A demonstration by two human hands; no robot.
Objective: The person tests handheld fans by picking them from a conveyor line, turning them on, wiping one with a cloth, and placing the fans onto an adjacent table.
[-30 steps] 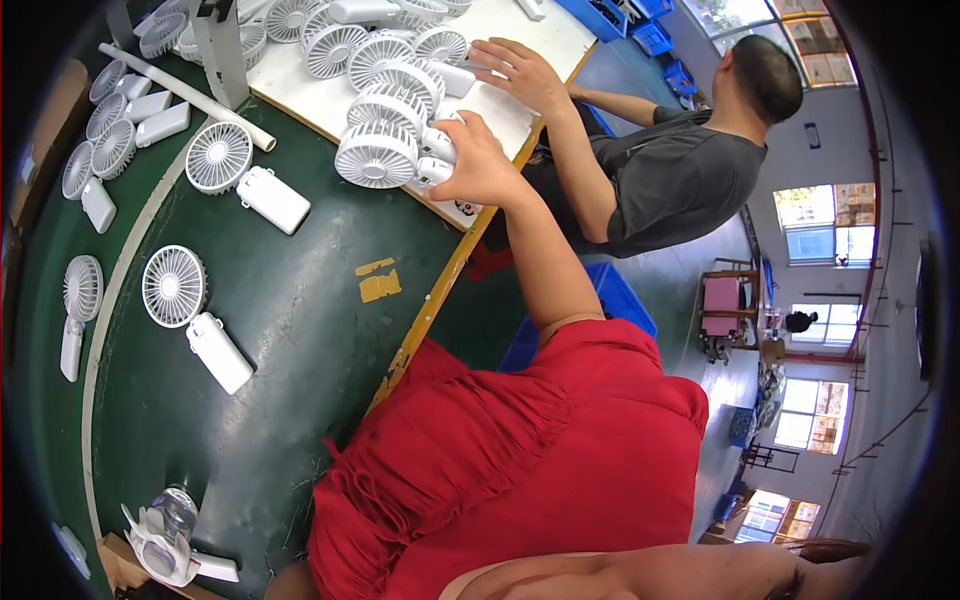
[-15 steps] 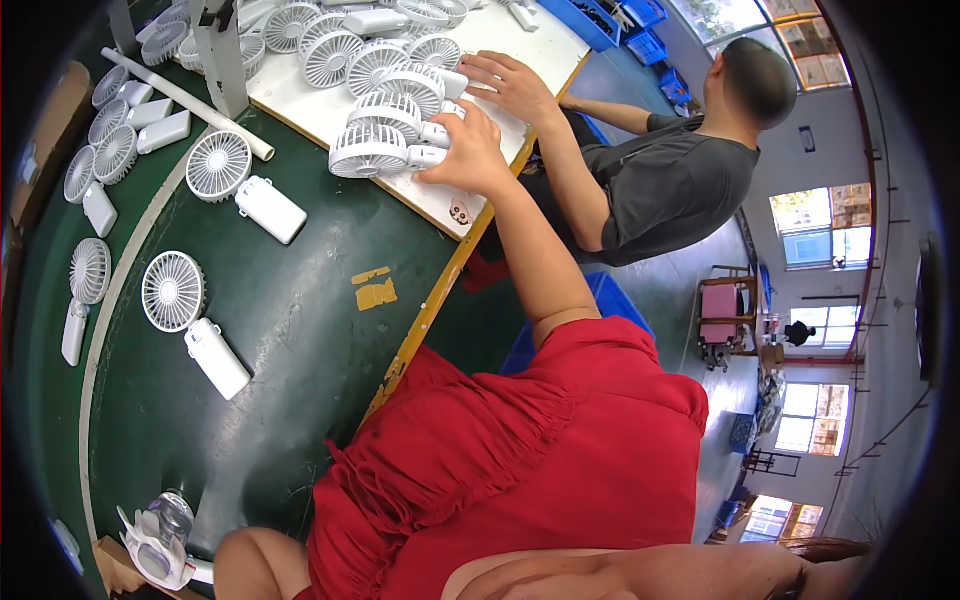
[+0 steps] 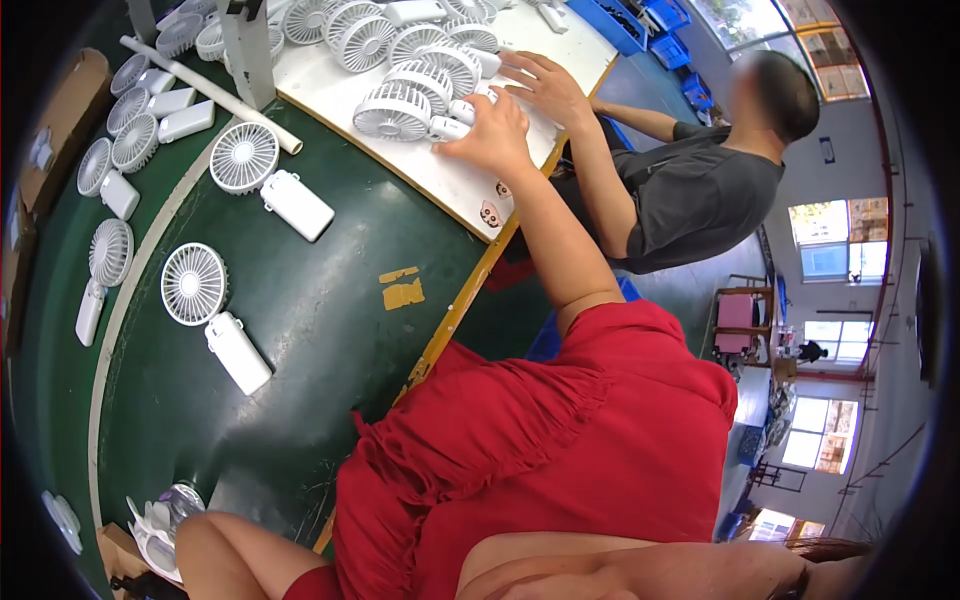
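My right hand (image 3: 490, 135) reaches across to the white board (image 3: 440, 190). Thumb and fingers curl around the short handles of a row of white handheld fans, the nearest being a round caged fan (image 3: 392, 112) on its side. Touching the far end of the same row is a co-worker's hand (image 3: 548, 88) with fingers spread. Behind it, more handheld fans (image 3: 365, 43) lie heaped. My left hand is out of view; a bare limb (image 3: 235, 555) shows at the bottom. On the green tabletop (image 3: 330, 330) lie two more fans, one upper (image 3: 297, 205) and one lower (image 3: 238, 352).
A white tube (image 3: 215, 95) and a metal post (image 3: 249, 60) stand beside the board. Several fans line the far left (image 3: 112, 250). A co-worker in a dark shirt (image 3: 700, 200) sits close by. Blue bins (image 3: 610, 25) stand at the top. A clear-and-white object (image 3: 160, 520) lies lower left.
My right hand and the row of fans have slid farther from the board's near corner, uncovering a second small sticker. The whole view has shifted slightly. The co-worker's hand stays by the row.
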